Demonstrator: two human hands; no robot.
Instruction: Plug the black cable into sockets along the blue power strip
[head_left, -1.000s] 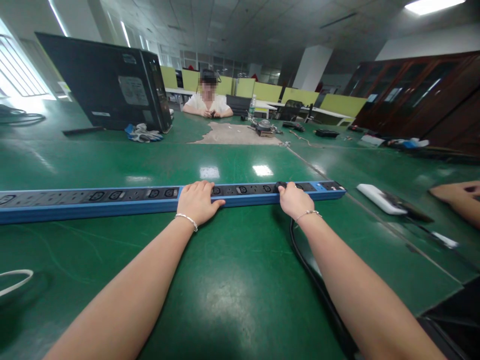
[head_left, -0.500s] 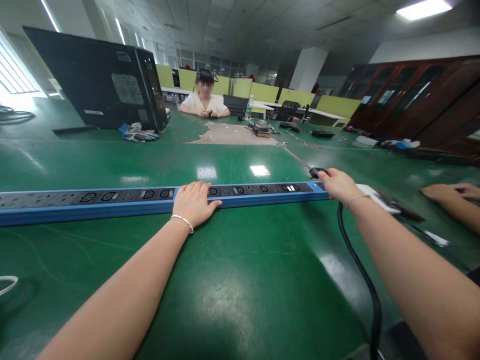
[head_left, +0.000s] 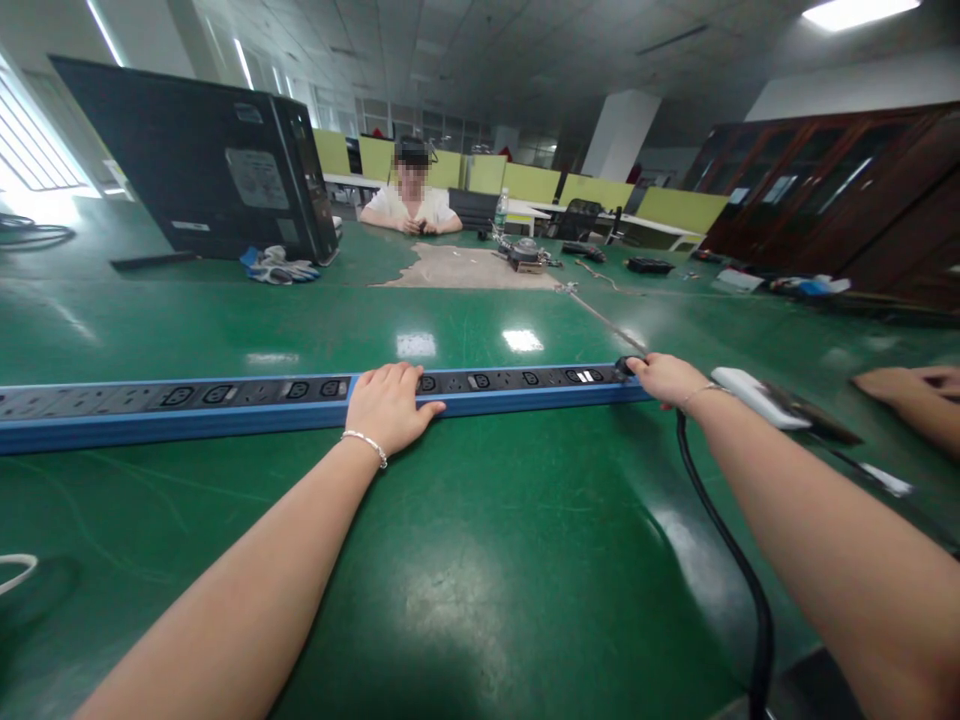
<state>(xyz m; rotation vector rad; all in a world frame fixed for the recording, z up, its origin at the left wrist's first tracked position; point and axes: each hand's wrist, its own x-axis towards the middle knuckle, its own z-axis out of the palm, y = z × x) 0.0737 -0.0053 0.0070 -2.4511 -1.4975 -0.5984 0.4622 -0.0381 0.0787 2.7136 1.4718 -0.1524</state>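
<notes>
In the head view, we find the right hand (head_left: pixel 667 382), pinching the black power plug (head_left: pixel 626 368), has lowered it to the blue power strip's (head_left: pixel 187 424) three-o'clock end; seating is unconfirmed. Our left hand (head_left: pixel 386 405), at nine o'clock from it, bears on the strip, thumb spread.

I count two hands of mine, my left hand (head_left: pixel 388 408) and my right hand (head_left: pixel 667 380), with one bracelet (head_left: pixel 367 441) showing on each wrist. At mid-frame I have one blue power strip (head_left: pixel 480 402), and right of centre one black plug (head_left: pixel 624 367) and one thick black cable (head_left: pixel 724 535). Farther up I count one computer case (head_left: pixel 187 165) at upper left, one bottle (head_left: pixel 500 214) and one seated person (head_left: pixel 412 205) at upper centre.
</notes>
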